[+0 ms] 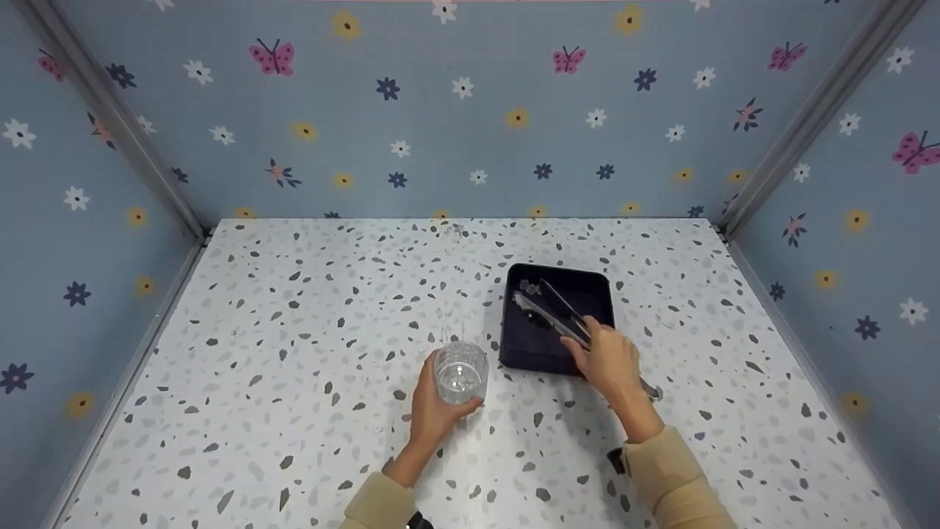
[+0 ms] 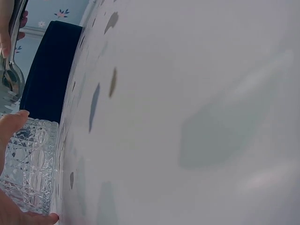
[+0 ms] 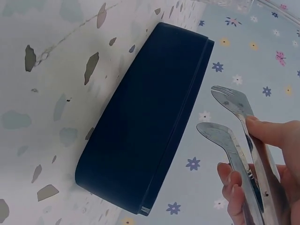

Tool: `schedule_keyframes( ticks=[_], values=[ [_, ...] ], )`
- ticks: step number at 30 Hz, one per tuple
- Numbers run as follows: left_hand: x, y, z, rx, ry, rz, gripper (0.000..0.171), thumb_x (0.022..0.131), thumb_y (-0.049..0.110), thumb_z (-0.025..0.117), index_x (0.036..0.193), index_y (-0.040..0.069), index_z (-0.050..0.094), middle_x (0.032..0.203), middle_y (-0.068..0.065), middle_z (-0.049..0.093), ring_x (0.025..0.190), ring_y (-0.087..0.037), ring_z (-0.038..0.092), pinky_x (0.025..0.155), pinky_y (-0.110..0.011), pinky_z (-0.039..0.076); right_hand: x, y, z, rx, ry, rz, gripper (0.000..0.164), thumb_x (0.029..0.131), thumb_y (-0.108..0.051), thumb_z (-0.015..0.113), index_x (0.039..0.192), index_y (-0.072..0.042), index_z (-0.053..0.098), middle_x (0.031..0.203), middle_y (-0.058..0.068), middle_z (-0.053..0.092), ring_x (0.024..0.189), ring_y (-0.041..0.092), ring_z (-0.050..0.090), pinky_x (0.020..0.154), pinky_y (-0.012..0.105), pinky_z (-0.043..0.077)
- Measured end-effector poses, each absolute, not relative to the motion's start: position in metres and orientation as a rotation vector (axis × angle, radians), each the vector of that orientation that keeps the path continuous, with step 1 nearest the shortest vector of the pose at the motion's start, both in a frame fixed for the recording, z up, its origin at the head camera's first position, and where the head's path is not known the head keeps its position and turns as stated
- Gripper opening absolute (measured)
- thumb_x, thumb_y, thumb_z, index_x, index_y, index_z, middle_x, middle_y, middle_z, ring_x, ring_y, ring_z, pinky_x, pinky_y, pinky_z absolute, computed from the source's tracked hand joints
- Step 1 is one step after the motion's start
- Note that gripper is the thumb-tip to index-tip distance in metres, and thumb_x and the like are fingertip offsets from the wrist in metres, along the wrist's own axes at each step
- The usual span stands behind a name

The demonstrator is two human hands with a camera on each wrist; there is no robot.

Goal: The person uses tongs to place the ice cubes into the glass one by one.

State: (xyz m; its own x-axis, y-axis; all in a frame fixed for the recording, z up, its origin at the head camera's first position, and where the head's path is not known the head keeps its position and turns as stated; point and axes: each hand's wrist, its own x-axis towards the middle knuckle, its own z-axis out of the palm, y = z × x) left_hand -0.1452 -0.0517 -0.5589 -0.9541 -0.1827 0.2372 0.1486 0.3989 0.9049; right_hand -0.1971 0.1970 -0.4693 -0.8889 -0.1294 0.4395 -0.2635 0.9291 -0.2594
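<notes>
The metal tongs (image 1: 541,311) are over the dark tray (image 1: 536,362), their tips apart; the right hand (image 1: 611,358) has its fingers clamped on the arms. Small clear pieces (image 1: 530,287) lie in the tray's far left corner. Left of the tray, the left hand (image 1: 432,413) curls its fingers around an upright patterned glass (image 1: 461,373), whose contents I cannot tell. Beneath is a speckled table (image 1: 308,382).

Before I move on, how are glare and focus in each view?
Head: pale glare on the white speckled tabletop near the clear cut-glass tumbler; left wrist: tabletop close up, hazy and soft; right wrist: dark-blue rectangular tray shows little detail, silver metal tongs catch highlights.
</notes>
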Motion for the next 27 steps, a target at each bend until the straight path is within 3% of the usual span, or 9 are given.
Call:
schedule_keyframes(
  ticks=[9, 20, 27],
  values=[
    [-0.145, -0.051, -0.558, 0.035, -2.34, -1.608, 0.101, 0.048, 0.02, 0.086, 0.132, 0.003, 0.033, 0.128, -0.013, 0.044, 0.116, -0.027, 0.042, 0.102, -0.036, 0.031, -0.21, 0.198, -0.478, 0.234, -2.716, 0.453, 0.049, 0.077, -0.036, 0.067, 0.108, 0.002, 0.06, 0.084, 0.022, 0.063, 0.064, 0.036, 0.059, 0.053, 0.046, 0.049],
    [-0.145, -0.053, -0.558, 0.001, -2.338, -1.582, 0.098, 0.051, 0.022, 0.085, 0.131, 0.001, 0.033, 0.127, -0.015, 0.045, 0.116, -0.029, 0.042, 0.1, -0.038, 0.033, -0.223, 0.197, -0.487, 0.212, -2.752, 0.454, 0.042, 0.077, -0.035, 0.066, 0.101, -0.001, 0.062, 0.073, 0.018, 0.062, 0.057, 0.032, 0.056, 0.048, 0.044, 0.047],
    [-0.145, -0.053, -0.558, 0.005, -2.347, -1.579, 0.098, 0.051, 0.023, 0.085, 0.131, 0.001, 0.033, 0.127, -0.014, 0.045, 0.116, -0.029, 0.042, 0.101, -0.037, 0.032, -0.229, 0.197, -0.493, 0.22, -2.774, 0.457, 0.039, 0.078, -0.032, 0.066, 0.1, 0.0, 0.063, 0.075, 0.019, 0.063, 0.058, 0.033, 0.057, 0.049, 0.045, 0.047]
  ],
)
